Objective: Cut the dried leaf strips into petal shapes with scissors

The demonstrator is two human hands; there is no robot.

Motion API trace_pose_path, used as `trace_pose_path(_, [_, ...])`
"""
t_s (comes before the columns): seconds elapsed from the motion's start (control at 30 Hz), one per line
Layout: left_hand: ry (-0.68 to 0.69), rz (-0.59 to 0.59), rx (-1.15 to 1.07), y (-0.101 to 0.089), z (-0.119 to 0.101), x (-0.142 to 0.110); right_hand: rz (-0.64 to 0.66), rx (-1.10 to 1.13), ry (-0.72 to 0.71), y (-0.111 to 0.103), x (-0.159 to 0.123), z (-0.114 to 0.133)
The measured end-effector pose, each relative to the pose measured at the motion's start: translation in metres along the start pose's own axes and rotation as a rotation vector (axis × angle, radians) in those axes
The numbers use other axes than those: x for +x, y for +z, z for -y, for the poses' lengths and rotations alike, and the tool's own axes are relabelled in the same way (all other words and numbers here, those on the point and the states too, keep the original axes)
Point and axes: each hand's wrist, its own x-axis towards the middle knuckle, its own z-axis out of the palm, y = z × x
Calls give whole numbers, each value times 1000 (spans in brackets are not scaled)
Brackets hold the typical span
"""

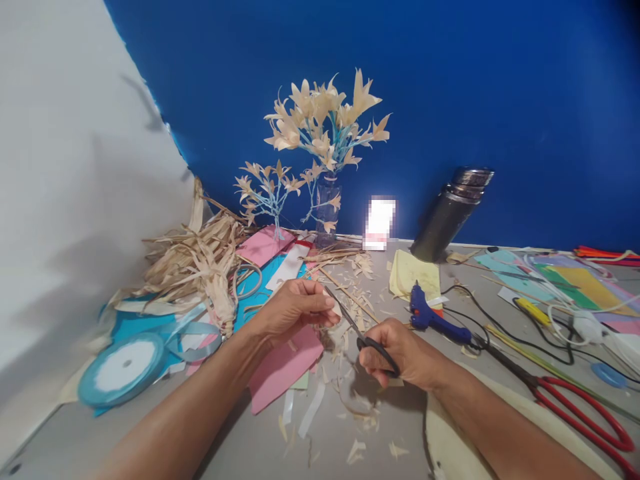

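My right hand [397, 352] grips the black handles of a small pair of scissors [354, 325], whose blades point up and left toward my other hand. The fingers of my left hand [305, 303] are pinched together close to the blade tips. A small pale piece, perhaps husk, shows at those fingertips, but its shape is too small to make out. Beneath both hands, pale husk scraps [357, 307] are strewn over the grey table [345, 457]. Pink paper [283, 370] lies under my left wrist.
A bottle [327, 207] holds pale husk flowers [325, 113] at the back. Dried husks [200, 260] and a blue ribbon spool [125, 365] lie left. Rightward are a dark flask [447, 217], a blue glue gun [437, 319] with its cord, and large red-handled scissors [583, 407].
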Motion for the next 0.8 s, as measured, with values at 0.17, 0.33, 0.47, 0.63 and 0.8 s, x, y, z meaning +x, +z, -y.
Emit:
trace_pose_path(0.17, [-8, 4, -5, 1, 0, 1, 69, 35, -25, 1, -1, 8])
trace_pose_path(0.33, [-21, -9, -27, 2, 1, 1, 83, 26, -22, 2, -1, 12])
trace_pose_path(0.47, [-19, -23, -10, 2, 3, 1, 63, 18, -8, 1, -1, 9])
trace_pose_path(0.63, [-4, -21, 18, 0, 1, 1, 22, 17, 50, 0, -1, 6])
trace_pose_path(0.8, [-3, 42, 15, 4, 3, 0, -95, 52, -1, 1, 2, 10])
